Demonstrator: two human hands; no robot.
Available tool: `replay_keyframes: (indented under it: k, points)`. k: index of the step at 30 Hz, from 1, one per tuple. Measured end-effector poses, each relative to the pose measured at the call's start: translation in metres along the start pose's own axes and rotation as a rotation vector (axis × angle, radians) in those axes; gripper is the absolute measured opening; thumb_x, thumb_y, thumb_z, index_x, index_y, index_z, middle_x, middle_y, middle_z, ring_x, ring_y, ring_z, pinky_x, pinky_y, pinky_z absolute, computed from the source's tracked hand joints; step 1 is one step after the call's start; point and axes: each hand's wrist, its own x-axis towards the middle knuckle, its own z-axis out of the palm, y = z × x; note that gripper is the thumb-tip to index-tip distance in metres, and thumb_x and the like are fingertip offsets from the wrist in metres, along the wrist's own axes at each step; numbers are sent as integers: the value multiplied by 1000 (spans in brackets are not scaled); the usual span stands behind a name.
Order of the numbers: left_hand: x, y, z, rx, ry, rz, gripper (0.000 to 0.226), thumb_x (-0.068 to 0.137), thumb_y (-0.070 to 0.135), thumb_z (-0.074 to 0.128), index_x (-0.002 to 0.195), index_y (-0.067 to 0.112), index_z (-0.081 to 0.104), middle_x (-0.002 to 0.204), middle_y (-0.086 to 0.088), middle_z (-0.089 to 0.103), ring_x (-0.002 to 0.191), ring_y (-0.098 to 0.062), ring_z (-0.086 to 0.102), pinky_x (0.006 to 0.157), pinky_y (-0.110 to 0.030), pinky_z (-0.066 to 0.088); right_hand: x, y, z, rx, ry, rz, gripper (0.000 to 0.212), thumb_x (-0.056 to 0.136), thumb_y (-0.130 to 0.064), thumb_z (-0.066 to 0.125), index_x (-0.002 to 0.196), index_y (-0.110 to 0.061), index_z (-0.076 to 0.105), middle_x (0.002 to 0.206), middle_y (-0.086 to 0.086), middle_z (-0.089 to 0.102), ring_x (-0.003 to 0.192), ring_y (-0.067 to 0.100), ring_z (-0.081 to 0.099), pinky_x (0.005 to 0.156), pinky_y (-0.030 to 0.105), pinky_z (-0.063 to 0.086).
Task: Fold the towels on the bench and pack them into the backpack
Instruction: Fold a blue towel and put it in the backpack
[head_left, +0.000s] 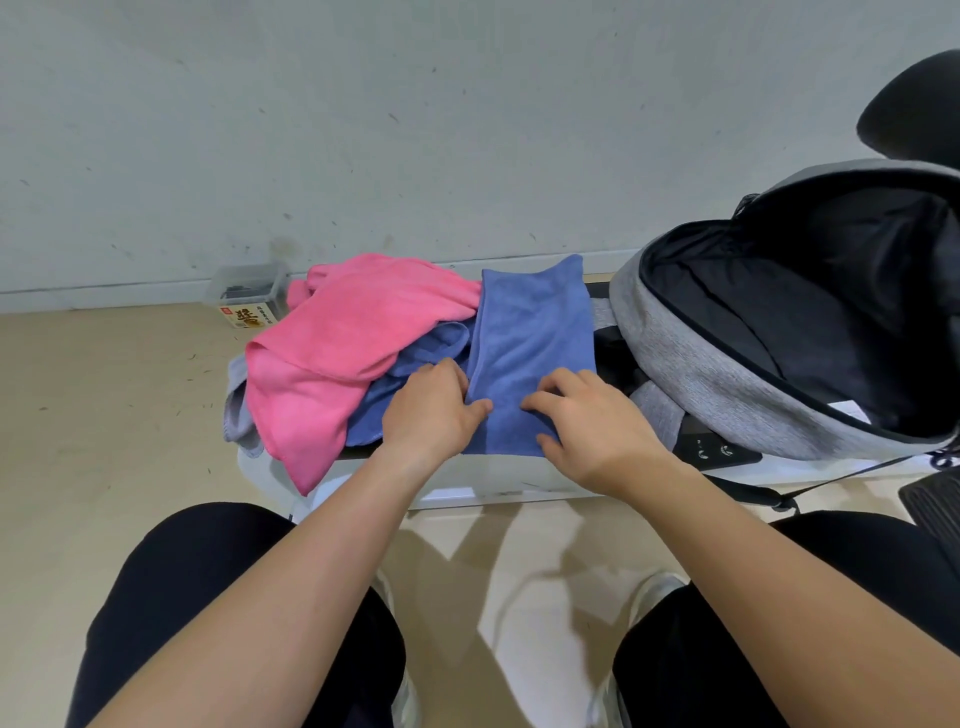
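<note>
Head view. A pale wall (363, 130) and beige floor (104, 415) form the background. A grey backpack (727, 374) lies on the right of the white surface (493, 478), main compartment unzipped and gaping, black lining exposed. A pink towel (337, 338) lies crumpled at the left, draped over the near edge. A folded blue towel (530, 332) lies as a long strip at the centre, just beside the backpack. A second blue towel (415, 358) lies partly under the pink one, and a grey towel (236, 410) hangs at the far left. The left grip (431, 415) grasps the strip's left edge, thumb on top. The right grip (597, 431) arches over its near end, bent fingertips on the cloth; whether it pinches cannot be told. A clear box (247, 296) stands on the floor by the wall.
</note>
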Motion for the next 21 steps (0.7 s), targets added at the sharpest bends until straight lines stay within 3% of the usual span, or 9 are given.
replay_keyframes:
  k: [5, 7, 9, 12, 14, 16, 19, 21]
  points:
    - [-17, 8, 8, 129, 104, 48, 37, 93, 41, 59, 108, 11, 41, 98, -6, 65, 92, -31, 63, 61, -37, 40, -12, -6, 15, -57, 31, 8, 46, 88, -18, 58, 134, -19, 55, 135, 3, 50, 111, 30, 50, 92, 40, 47]
    - [-20, 9, 7, 124, 75, 39, 35, 95, 39, 58, 107, 11, 41, 97, -7, 66, 93, -32, 63, 60, -38, 38, -17, -5, 20, -52, 75, 28, 46, 81, -11, 62, 127, -19, 60, 128, 4, 54, 105, 30, 54, 81, 39, 48]
    - [-21, 8, 6, 157, 70, 58, 33, 95, 39, 58, 104, 11, 44, 99, -8, 65, 95, -33, 62, 62, -39, 41, -21, -4, 20, -70, 126, 87, 41, 77, -7, 63, 116, -20, 63, 118, 3, 54, 99, 29, 54, 69, 34, 40]
    - [-26, 6, 9, 304, 232, 207, 24, 91, 31, 65, 98, 13, 52, 101, -9, 55, 92, -33, 54, 57, -40, 40, -30, -1, 18, -150, 152, 173, 38, 76, -18, 65, 114, -20, 58, 118, 3, 47, 96, 28, 48, 66, 34, 38]
    - [-28, 2, 15, 355, 333, 381, 18, 80, 14, 72, 88, 13, 56, 92, -9, 50, 79, -31, 49, 52, -38, 32, -37, 0, 20, -223, 89, 156, 50, 72, -33, 70, 116, -21, 52, 120, 3, 44, 97, 28, 45, 69, 36, 39]
    - [-29, -6, 24, 387, 330, 508, 19, 77, 7, 69, 90, 16, 58, 93, -5, 51, 80, -29, 51, 57, -38, 37, -39, -2, 22, -301, 19, 139, 64, 63, -39, 75, 117, -17, 48, 119, 7, 46, 98, 30, 45, 72, 39, 38]
    - [-37, -14, 31, 390, 291, 512, 20, 83, 21, 59, 102, 17, 57, 107, -1, 56, 95, -26, 58, 71, -38, 45, -34, -9, 28, -426, 70, 110, 44, 69, -13, 64, 109, -8, 48, 106, 12, 49, 94, 33, 44, 77, 41, 38]
    - [-43, -14, 31, 440, 262, 483, 42, 77, 43, 63, 108, 15, 56, 118, -3, 58, 99, -25, 59, 71, -39, 47, -32, -10, 29, -462, 141, 59, 29, 78, -4, 38, 105, -7, 48, 104, 14, 49, 94, 33, 45, 81, 42, 39]
